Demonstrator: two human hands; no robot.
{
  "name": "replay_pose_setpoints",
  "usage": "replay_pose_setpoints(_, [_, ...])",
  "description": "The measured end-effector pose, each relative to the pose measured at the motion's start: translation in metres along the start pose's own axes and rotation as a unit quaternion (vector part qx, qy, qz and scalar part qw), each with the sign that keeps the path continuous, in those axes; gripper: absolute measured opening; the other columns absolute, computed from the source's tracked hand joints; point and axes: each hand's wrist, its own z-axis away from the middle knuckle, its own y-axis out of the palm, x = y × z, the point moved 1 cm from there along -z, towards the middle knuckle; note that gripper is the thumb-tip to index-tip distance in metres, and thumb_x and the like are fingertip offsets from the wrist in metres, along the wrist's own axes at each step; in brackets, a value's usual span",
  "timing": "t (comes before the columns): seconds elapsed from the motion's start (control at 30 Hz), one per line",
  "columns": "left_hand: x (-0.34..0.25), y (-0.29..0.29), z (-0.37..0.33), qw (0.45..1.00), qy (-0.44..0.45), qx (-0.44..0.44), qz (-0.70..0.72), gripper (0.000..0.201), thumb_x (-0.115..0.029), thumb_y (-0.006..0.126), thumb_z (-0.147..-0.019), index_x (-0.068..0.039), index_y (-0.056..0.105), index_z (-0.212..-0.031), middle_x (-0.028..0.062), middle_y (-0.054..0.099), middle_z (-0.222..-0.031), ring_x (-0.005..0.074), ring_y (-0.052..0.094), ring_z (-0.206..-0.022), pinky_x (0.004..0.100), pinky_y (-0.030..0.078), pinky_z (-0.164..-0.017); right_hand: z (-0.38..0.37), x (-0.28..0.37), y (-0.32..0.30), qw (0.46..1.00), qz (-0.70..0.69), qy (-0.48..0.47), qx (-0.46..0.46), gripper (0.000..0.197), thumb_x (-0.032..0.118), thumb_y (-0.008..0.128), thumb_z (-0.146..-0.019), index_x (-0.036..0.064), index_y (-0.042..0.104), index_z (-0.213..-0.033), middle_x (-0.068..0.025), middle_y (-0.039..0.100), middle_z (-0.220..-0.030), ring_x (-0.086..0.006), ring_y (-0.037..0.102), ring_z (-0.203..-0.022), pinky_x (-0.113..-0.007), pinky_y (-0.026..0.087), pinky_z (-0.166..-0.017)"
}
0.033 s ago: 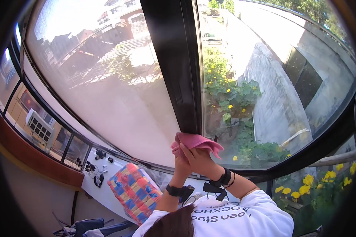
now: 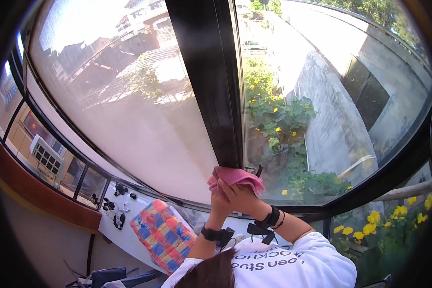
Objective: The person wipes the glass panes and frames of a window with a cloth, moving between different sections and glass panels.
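A folded pink cloth (image 2: 236,176) is pressed against the lower end of the black upright window post (image 2: 211,86). My left hand (image 2: 220,202) holds the cloth from its left side, thumb and fingers closed into its folds. My right hand (image 2: 247,198) lies close against the left one, closed on the same cloth; the pink fabric covers some of its fingers. Just right of the cloth, a small dark curved latch (image 2: 259,170) sticks out from the window frame. Both wrists wear black bands.
A hazy glass pane (image 2: 144,129) stands left of the post, with a clearer pane (image 2: 273,153) on the right. Below, a white table (image 2: 111,228) holds a colourful checked padded cloth (image 2: 163,233) and several small black devices (image 2: 119,220). Bags (image 2: 108,277) sit at lower left.
Both hands have shifted slightly down with the cloth. The cloth's right corner has drawn in leftward, and more of the dark latch shows beside it.
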Motion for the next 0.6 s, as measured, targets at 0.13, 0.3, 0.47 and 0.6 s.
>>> replay_pose_setpoints(0.13, [0.026, 0.004, 0.011, 0.994, 0.012, -0.008, -0.109, 0.054, -0.011, 0.060, -0.064, 0.008, 0.042, -0.111, 0.0151, 0.060, -0.084, 0.0280, 0.058, -0.079, 0.0352, 0.044, -0.072, -0.016, -0.004, -0.018, 0.997, 0.019, -0.069, -0.016, 0.053, 0.018, 0.053, -0.070, 0.0058, 0.040, -0.120, -0.0129, 0.049, -0.107, -0.0244, 0.055, -0.082, -0.033, 0.044, -0.071])
replay_pose_setpoints(0.3, [-0.001, -0.011, -0.042, 0.988, 0.077, -0.074, -0.115, 0.060, -0.017, 0.062, -0.066, 0.005, 0.038, -0.117, 0.0172, 0.055, -0.099, 0.0309, 0.056, -0.084, 0.0359, 0.045, -0.072, -0.069, 0.002, -0.059, 0.995, 0.056, -0.035, -0.079, 0.049, 0.020, 0.053, -0.073, 0.0080, 0.041, -0.118, -0.0106, 0.051, -0.101, -0.0205, 0.056, -0.068, -0.031, 0.045, -0.060])
replay_pose_setpoints(0.47, [0.077, 0.082, 0.068, 0.944, -0.085, -0.144, -0.285, 0.050, -0.019, 0.052, -0.075, 0.003, 0.038, -0.117, 0.0172, 0.045, -0.114, 0.0323, 0.047, -0.098, 0.0387, 0.038, -0.081, -0.005, 0.014, -0.005, 0.992, 0.054, -0.031, -0.112, 0.046, 0.018, 0.055, -0.070, 0.0073, 0.046, -0.115, -0.0115, 0.049, -0.110, -0.0212, 0.056, -0.081, -0.035, 0.045, -0.070])
replay_pose_setpoints(0.6, [0.064, 0.073, 0.063, 0.942, -0.131, -0.141, -0.277, 0.048, -0.018, 0.049, -0.075, 0.004, 0.038, -0.116, 0.0190, 0.041, -0.117, 0.0340, 0.044, -0.104, 0.0405, 0.034, -0.085, 0.013, 0.007, 0.000, 0.996, -0.062, 0.030, 0.056, 0.052, 0.023, 0.051, -0.070, 0.0055, 0.042, -0.118, -0.0143, 0.044, -0.117, -0.0288, 0.045, -0.101, -0.051, 0.029, -0.083])
